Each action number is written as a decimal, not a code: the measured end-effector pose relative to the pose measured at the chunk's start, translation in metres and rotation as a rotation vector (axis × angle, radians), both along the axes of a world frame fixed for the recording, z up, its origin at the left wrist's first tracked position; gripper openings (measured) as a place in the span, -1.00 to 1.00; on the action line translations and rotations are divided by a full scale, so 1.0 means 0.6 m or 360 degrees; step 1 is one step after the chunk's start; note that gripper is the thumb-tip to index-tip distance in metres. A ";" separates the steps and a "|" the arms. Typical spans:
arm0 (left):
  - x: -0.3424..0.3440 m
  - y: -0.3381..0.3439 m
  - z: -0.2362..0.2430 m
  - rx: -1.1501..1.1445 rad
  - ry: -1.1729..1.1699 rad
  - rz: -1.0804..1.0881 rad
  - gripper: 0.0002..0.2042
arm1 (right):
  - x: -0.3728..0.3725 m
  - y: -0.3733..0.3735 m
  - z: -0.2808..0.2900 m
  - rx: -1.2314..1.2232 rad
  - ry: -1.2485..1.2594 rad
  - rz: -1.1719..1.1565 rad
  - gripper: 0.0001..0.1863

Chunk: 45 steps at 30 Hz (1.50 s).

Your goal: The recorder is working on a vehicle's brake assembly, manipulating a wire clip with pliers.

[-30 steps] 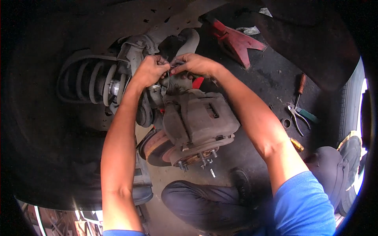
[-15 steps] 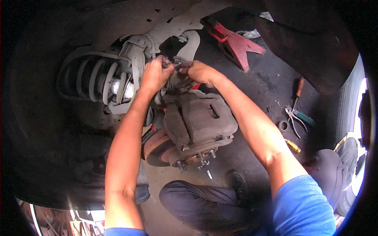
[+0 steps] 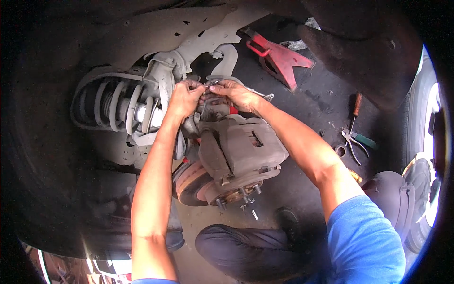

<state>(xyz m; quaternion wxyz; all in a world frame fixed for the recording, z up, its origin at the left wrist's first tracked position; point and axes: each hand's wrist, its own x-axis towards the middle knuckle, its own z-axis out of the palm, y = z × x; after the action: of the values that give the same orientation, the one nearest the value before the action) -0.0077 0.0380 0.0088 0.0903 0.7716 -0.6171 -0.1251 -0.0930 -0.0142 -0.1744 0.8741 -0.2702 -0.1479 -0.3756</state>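
My left hand (image 3: 188, 98) pinches a thin dark wire (image 3: 203, 110) above the wheel hub assembly. My right hand (image 3: 234, 97) is closed on the same wire just to its right, fingertips close to the left's. A metal piece (image 3: 268, 97) sticks out beyond my right hand; I cannot tell whether it is held. Below them sit the brake caliper (image 3: 241, 149), the rusty disc (image 3: 187, 187) and several wheel studs (image 3: 257, 188). The coil spring (image 3: 132, 109) lies to the left of my left hand. The part under my fingers is mostly hidden.
A red jack stand (image 3: 283, 61) stands at upper right. On the dark floor lie a wooden-handled screwdriver (image 3: 357, 106), pliers (image 3: 352, 142), a ring (image 3: 340, 151) and a yellow-handled tool (image 3: 354, 175). Dark wheel-well liner (image 3: 56, 156) surrounds the left; a tyre (image 3: 411, 132) stands right. My bent leg (image 3: 222, 246) is below.
The whole scene has shifted slightly with my head. My hands have shifted a little on the wire, and the metal piece now shows beyond my right hand.
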 end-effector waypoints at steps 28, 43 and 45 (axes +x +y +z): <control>-0.035 -0.010 0.033 0.0256 0.0027 0.0016 -0.85 | -0.010 -0.011 0.018 -0.0269 0.0311 -0.0436 -0.77; -0.016 -0.020 0.034 0.0275 -0.0500 -0.0283 -0.84 | -0.005 -0.009 0.013 -0.0191 0.0239 -0.0403 -0.75; -0.019 -0.017 0.034 0.0219 -0.0524 -0.0300 -0.84 | -0.006 -0.008 0.014 -0.0191 0.0343 -0.0381 -0.75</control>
<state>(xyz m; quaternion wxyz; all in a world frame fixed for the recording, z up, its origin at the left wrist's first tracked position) -0.0192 0.0279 0.0294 -0.0770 0.7247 -0.6832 -0.0470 -0.0968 -0.0189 -0.1661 0.8162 -0.3762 -0.0422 -0.4364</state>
